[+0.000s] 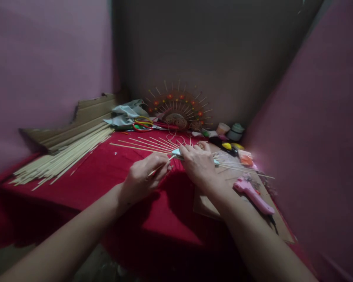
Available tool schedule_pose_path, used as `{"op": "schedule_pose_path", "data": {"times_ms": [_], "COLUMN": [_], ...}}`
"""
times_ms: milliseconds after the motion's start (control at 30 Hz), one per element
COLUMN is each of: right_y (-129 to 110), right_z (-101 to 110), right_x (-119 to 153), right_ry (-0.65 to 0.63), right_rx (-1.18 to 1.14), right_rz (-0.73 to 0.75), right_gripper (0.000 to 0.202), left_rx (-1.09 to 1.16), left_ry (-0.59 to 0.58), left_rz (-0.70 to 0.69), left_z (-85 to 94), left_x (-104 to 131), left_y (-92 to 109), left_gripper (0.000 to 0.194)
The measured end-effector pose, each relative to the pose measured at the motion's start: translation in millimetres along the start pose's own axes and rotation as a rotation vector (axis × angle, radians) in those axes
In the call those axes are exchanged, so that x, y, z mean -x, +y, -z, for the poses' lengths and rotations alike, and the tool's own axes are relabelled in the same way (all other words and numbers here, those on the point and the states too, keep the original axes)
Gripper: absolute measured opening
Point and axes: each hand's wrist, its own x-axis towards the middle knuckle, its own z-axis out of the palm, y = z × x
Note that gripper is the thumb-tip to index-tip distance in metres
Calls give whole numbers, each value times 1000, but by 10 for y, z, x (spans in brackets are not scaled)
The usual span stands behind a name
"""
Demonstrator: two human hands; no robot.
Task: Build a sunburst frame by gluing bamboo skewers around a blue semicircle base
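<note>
My left hand [145,174] is closed around a thin wooden stick [156,170], whose tip points at the edge of a light-blue strip [176,152]. From that strip several sticks [147,144] fan out to the left, back and right. My right hand [197,159] presses down over the middle of the strip, its fingers bent and covering part of it. The strip's right end [216,162] shows beyond that hand. What lies under my right palm is hidden.
A pile of loose sticks [64,156] lies on the red cloth [91,188] at left, beside cardboard [88,113]. Scissors [143,124] lie at the back. A pink glue gun [255,197] rests on a board at right. A decorated half-round fan [176,103] leans against the wall.
</note>
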Motion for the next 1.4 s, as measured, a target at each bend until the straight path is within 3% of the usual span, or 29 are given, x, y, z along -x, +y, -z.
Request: {"op": "schedule_pose_path", "data": {"times_ms": [267, 433, 500, 667, 767, 867, 1033, 1400], "right_y": [23, 25, 26, -2, -34, -60, -71, -53], "right_z": [-23, -17, -20, -39, -57, -66, -51, -40], "right_x": [19, 29, 32, 42, 50, 57, 60, 60], "right_ry": [3, -32, -42, -38, -24, -18, -28, -25], "right_rx": [-19, -35, -34, -29, -22, -29, -27, -61], "right_rz": [56, 81, 84, 75, 52, 55, 55, 83], "right_gripper": [17, 16, 17, 19, 20, 24, 25, 19], "left_rx": [-183, -267, -203, 331, 457, 375, 85, -214], "left_ry": [-120, -105, -104, 8, 106, 119, -19, -91], "left_rz": [-195, -225, -101, 505, 610, 472, 106, -149], "left_z": [-29, -78, -98, -32, 44, 61, 7, -47], "left_x": [77, 85, 61, -31, -24, 30, 67, 70], "left_y": [-45, 16, 36, 82, 110, 120, 107, 94], "left_gripper": [12, 11, 9, 9, 11, 6, 9, 9]}}
